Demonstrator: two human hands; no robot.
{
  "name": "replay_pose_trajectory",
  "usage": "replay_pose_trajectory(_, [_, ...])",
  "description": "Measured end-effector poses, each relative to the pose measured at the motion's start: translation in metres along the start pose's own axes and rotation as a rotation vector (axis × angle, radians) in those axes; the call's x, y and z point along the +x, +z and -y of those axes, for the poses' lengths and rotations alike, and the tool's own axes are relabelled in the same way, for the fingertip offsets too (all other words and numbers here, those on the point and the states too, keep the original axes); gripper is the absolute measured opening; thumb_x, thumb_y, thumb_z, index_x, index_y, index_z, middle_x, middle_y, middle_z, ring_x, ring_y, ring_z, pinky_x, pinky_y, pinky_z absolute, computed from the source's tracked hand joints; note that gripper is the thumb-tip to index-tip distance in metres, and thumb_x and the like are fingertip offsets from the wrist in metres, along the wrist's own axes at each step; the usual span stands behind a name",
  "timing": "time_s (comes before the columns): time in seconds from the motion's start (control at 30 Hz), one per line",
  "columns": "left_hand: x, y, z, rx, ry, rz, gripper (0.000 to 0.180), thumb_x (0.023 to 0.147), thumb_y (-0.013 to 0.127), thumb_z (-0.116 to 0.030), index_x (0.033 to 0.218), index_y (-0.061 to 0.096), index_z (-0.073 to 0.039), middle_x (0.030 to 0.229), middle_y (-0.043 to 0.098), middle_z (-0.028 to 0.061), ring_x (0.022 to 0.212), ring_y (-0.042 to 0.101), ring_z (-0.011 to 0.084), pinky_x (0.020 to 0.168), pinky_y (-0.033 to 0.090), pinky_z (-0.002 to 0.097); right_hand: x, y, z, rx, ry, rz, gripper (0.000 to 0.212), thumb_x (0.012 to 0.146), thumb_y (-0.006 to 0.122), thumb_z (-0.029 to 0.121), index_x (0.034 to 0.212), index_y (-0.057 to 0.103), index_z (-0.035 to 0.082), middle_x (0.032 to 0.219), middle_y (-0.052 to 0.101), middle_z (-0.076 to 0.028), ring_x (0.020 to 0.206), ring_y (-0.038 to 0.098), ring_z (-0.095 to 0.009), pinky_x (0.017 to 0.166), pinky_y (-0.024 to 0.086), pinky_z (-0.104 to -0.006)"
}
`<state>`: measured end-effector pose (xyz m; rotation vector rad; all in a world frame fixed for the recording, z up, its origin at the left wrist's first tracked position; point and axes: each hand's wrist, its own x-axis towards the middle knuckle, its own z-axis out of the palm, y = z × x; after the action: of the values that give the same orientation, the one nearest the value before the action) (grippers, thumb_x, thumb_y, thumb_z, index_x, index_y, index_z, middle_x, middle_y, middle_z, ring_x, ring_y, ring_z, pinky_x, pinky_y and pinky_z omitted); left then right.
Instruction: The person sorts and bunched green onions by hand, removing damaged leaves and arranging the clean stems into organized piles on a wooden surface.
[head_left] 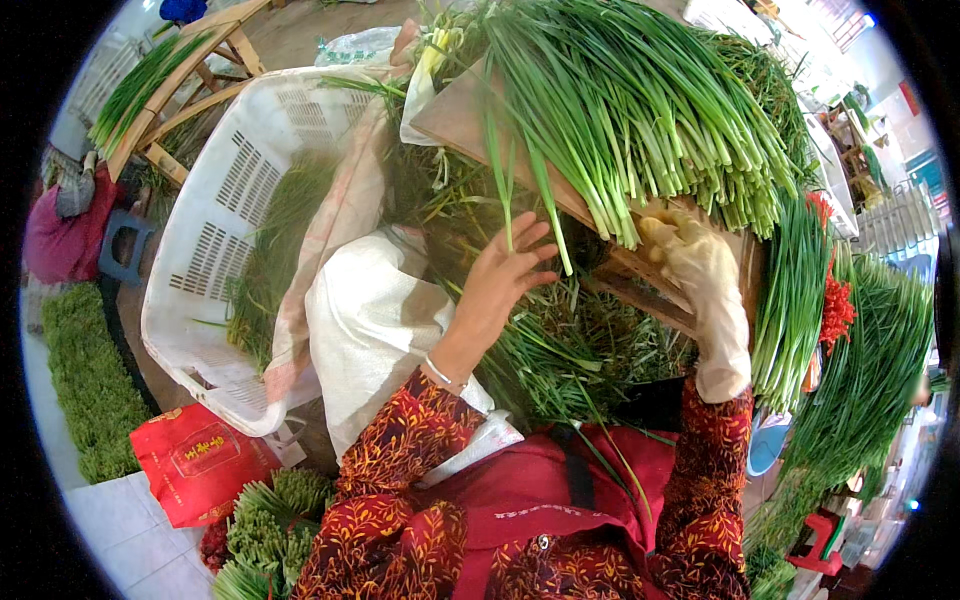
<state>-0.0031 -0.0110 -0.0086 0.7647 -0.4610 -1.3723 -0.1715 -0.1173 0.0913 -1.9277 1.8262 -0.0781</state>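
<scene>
A thick pile of garlic chives (640,120) lies on a wooden board (465,115), white-green stalk ends toward me. My left hand (505,270), bare with a bracelet at the wrist, is held in front of the board with its fingers apart. One loose chive stalk hangs down against its fingers; another dangles just to their right. My right hand (690,258) wears a pale glove. Its fingers are curled at the board's front edge beside the stalk ends, and what they hold, if anything, is hidden. Chive leaves and trimmings (570,350) lie heaped below the board.
At left stands a white plastic basket (205,215) with greens and a sack inside. A white sack (375,310) drapes beside it. Near a red bag (200,465) are bundled chives (265,540). More chives (865,350) and red ties (838,310) are at right. A person (70,225) sits far left.
</scene>
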Motion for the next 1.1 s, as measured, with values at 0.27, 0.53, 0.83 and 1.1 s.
replay_pose_trajectory(0.27, [0.011,-0.010,-0.025,-0.071,0.041,-0.150,0.033,0.087,0.043,-0.024,0.113,0.041,-0.003,0.105,0.050,0.0075,0.088,0.052,0.0157,0.070,0.046,0.0283,-0.059,0.027,0.018,0.190,-0.252,0.104,0.029,0.078,0.054,0.040,0.093,0.061,0.015,0.077,0.062,-0.009,0.069,0.059,-0.017,0.062,0.046,-0.0270])
replay_pose_trajectory(0.53, [0.010,-0.004,-0.010,0.223,-0.125,-0.055,0.029,0.087,0.045,-0.020,0.109,0.045,-0.001,0.089,0.055,0.0053,0.078,0.053,0.0130,0.064,0.045,0.0242,-0.035,0.077,0.020,0.305,-0.376,0.164,0.037,0.081,0.046,0.042,0.094,0.057,0.009,0.066,0.060,-0.009,0.067,0.059,-0.025,0.063,0.044,-0.0349])
replay_pose_trajectory(0.83, [0.030,0.001,-0.010,-0.183,-0.147,0.098,0.031,0.089,0.041,-0.027,0.107,0.046,-0.003,0.086,0.052,0.0016,0.071,0.051,0.0127,0.066,0.045,0.0304,-0.015,0.043,0.031,-0.096,-0.743,-0.460,0.024,0.072,0.062,0.030,0.087,0.057,0.012,0.073,0.059,-0.007,0.062,0.058,-0.020,0.054,0.046,-0.0314])
replay_pose_trajectory(1.1, [0.034,0.017,-0.007,-0.012,-0.202,0.028,0.029,0.082,0.054,-0.029,0.096,0.049,-0.004,0.086,0.050,0.0040,0.060,0.044,0.0094,0.054,0.040,0.0289,-0.012,0.043,0.038,-0.299,-0.543,-0.298,0.026,0.067,0.065,0.019,0.090,0.059,0.008,0.080,0.059,-0.010,0.072,0.058,-0.025,0.061,0.046,-0.0329])
